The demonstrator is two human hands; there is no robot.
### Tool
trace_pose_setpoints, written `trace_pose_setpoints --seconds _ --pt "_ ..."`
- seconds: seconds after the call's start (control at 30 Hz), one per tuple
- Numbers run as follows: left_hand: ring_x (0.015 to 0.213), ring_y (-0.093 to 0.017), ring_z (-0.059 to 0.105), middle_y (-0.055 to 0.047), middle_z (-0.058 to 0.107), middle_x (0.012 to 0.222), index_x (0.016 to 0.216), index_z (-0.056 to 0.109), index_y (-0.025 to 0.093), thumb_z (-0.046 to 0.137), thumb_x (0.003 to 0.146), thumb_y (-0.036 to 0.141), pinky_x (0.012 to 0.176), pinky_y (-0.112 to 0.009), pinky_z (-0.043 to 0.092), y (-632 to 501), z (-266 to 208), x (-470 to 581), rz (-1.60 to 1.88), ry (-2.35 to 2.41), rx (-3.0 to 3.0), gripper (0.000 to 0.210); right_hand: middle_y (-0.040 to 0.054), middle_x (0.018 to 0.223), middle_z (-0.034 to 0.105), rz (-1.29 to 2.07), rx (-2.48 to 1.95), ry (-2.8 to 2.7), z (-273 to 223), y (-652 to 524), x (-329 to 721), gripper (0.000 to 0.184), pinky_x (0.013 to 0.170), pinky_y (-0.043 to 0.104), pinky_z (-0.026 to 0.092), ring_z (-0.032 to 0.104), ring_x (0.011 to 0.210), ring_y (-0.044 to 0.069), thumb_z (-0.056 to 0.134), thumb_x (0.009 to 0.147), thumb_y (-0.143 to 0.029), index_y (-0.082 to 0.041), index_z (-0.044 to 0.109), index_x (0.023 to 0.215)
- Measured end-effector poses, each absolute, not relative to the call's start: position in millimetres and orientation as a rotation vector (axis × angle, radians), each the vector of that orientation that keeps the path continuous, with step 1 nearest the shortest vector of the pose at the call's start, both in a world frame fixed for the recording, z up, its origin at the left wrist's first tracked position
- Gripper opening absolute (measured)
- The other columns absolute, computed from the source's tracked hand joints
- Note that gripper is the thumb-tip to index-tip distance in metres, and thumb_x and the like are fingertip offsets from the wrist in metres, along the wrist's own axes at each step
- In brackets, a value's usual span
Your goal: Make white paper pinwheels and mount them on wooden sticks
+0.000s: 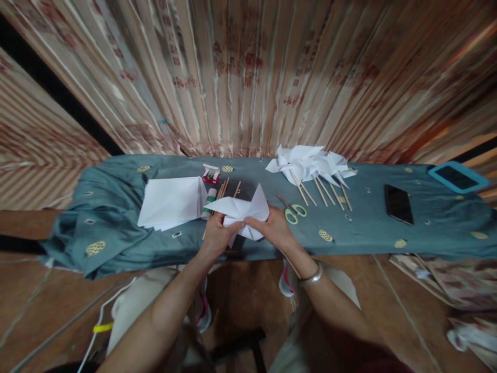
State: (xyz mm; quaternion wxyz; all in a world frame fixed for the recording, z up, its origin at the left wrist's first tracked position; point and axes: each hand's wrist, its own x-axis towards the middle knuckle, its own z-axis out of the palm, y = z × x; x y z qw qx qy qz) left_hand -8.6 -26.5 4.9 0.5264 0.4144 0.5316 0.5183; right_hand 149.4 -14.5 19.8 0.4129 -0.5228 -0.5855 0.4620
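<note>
A folded white paper pinwheel (241,208) is held over the near edge of the cloth-covered table. My left hand (218,233) grips its left side and my right hand (276,228) its right side, with both thumbs pressed near the middle. Just beyond the paper lie several wooden sticks (222,190), partly hidden by it. A glue stick (209,199) and a small open red-and-white box (210,174) of small metal pieces stand to their left. Scissors (293,211) with yellow-green handles rest right of my right hand.
White paper sheets (171,202) are stacked on the left. Finished pinwheels (306,161) on sticks lie in a pile at the back right. A black phone (399,204) and a blue-framed tablet (458,176) are farther right on the grey-green cloth (361,233). A curtain (248,77) hangs behind the table.
</note>
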Motion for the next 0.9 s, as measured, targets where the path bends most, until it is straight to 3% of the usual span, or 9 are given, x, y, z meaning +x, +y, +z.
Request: trace_pose_setpoints --seconds 0.9 --pt "0.064 -0.017 0.064 0.001 0.072 0.073 0.084 0.071 0.017 0.083 0.047 0.026 0.068 -0.030 0.052 -26 11 -15 1.301 1.199 0.850 0.040 0.0079 0.088 0.075 0.870 -1.369 -1.638 28 -24 134 0.027 0.071 0.035 0.053 0.070 0.079 0.026 0.068 0.077 -0.036 -0.019 0.072 0.098"
